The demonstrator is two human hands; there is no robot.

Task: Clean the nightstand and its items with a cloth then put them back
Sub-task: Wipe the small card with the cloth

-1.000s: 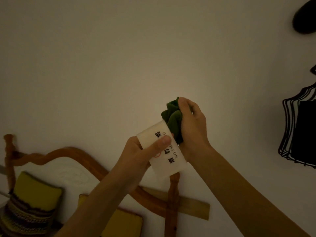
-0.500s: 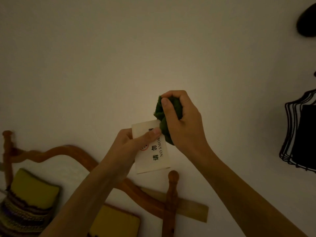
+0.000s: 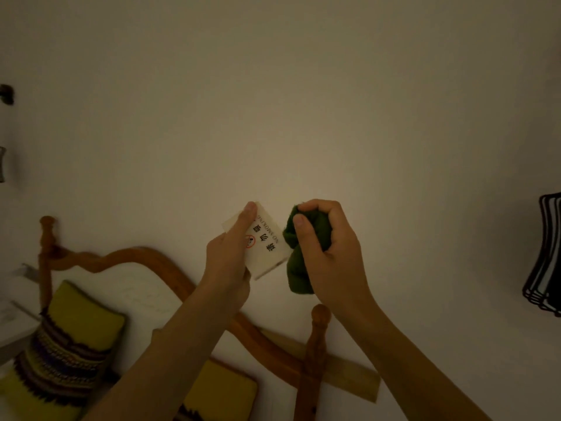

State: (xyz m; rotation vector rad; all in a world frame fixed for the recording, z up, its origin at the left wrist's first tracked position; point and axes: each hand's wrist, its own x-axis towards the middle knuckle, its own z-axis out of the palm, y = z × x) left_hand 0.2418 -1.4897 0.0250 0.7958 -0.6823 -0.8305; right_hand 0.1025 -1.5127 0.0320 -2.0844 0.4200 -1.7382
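A small cream "NO SMOKING" sign [image 3: 264, 243] is held up in front of a plain pale wall [image 3: 273, 101] by the left hand [image 3: 229, 268]. It is clamped between the thumb, which is laid along its printed face, and the fingers hidden behind it. The sign is tilted, its black lettering and small red circle symbol being seen upside down.

A bunched dark green cloth [image 3: 300, 253] is gripped in the right hand [image 3: 329, 250], the fingers being curled tightly over the top of the wad and the thumb pressed against its front. A tail of the cloth is left hanging below the fist. The cloth is held just beside the right edge of the sign; whether the two touch cannot be told.

Below the hands, a curved wooden headboard [image 3: 145, 258] with turned posts is seen against the wall. Yellow cushions [image 3: 76, 335] with dark striped knit bands are propped at the lower left. A black wire-frame object [image 3: 546, 253] is cut off by the right edge.
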